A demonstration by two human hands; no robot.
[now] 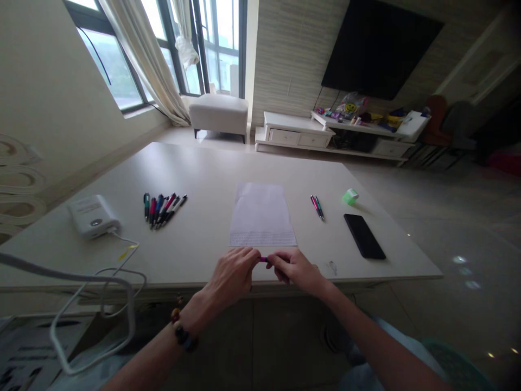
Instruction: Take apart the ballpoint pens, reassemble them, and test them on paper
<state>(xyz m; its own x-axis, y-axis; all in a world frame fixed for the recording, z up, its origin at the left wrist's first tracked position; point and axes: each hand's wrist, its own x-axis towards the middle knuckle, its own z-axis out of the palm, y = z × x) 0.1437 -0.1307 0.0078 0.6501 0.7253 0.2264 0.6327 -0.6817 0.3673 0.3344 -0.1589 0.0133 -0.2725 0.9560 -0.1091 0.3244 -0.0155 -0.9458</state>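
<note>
Left hand [230, 274] and right hand [295, 270] pinch a magenta piece [264, 259] near the table edge [366, 277].

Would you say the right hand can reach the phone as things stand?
Probably yes: the way to the phone across the tabletop looks free, though the right hand pinches a pink item.

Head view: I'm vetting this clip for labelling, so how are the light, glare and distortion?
In the head view, daylight from the window washes out the outdoors; glare spots dot the floor tiles; the wide lens bends the table edges; the left hand and right hand and the magenta piece look fairly sharp.
</note>
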